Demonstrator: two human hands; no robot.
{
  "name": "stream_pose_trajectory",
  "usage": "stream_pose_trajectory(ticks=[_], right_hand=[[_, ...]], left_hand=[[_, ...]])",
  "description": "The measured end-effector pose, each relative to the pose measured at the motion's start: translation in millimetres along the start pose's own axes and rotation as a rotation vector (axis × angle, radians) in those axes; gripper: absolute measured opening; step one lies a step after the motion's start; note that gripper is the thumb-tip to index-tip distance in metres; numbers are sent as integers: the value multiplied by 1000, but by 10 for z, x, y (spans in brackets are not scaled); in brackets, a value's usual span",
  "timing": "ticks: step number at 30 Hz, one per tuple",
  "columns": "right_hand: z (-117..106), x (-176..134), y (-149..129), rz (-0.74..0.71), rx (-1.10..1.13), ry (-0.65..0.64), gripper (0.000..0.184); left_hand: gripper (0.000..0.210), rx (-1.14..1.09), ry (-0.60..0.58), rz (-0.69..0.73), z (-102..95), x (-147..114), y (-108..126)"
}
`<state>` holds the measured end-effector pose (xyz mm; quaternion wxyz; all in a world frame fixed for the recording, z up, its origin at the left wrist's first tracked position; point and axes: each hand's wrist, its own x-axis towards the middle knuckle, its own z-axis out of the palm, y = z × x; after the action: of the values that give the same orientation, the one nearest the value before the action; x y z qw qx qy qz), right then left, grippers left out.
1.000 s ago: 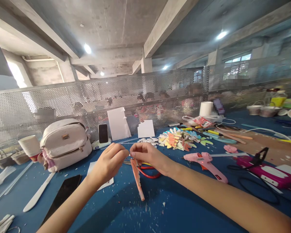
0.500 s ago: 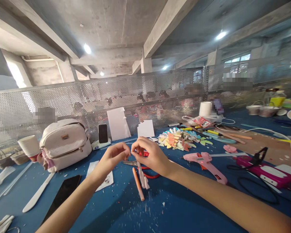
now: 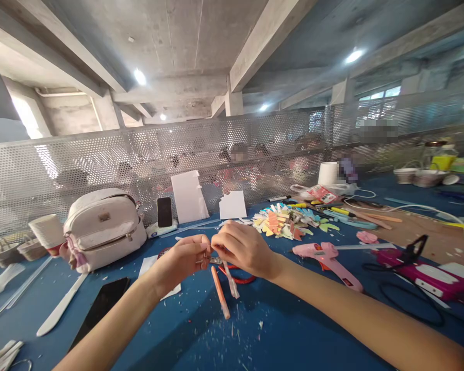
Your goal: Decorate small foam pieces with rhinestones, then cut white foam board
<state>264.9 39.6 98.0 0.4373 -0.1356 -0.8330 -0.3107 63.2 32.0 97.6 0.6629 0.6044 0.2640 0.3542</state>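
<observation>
Over the middle of the table my left hand [image 3: 185, 257] and my right hand [image 3: 245, 247] are close together, both closed with fingertips pinched. Whatever sits between the fingertips is too small or hidden to name. A pale pink strip [image 3: 231, 281] trails down from beneath my right hand; its upper end is hidden, so I cannot tell whether the fingers grip it. Left of that strip lies an orange stick [image 3: 220, 293]. Red-handled scissors [image 3: 243, 281] rest behind and below the hands, partly covered. White paper [image 3: 172, 292] shows past my left wrist.
A white backpack [image 3: 104, 232], dark phone [image 3: 100, 309] and white knife-shaped tool [image 3: 62, 304] lie left. Right are a pink glue gun [image 3: 328, 260], a heap of coloured scraps [image 3: 284, 220] and a magenta device [image 3: 425, 273] with cables. A perforated metal screen [image 3: 201, 147] stands behind.
My left fingers have curled and dropped slightly. My right hand has turned over and closed more, knuckles up. The pale pink strip looks narrower and shifted a little right.
</observation>
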Motion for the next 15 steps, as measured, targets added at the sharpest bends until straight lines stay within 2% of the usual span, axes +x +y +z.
stream_pose_trajectory(ticks=[7, 15], right_hand=[[23, -32, 30, -67, -95, -25, 13], [67, -55, 30, 62, 27, -86, 18]], left_hand=[[24, 124, 47, 14, -1, 22, -27], [20, 636, 219, 314, 26, -17, 71]])
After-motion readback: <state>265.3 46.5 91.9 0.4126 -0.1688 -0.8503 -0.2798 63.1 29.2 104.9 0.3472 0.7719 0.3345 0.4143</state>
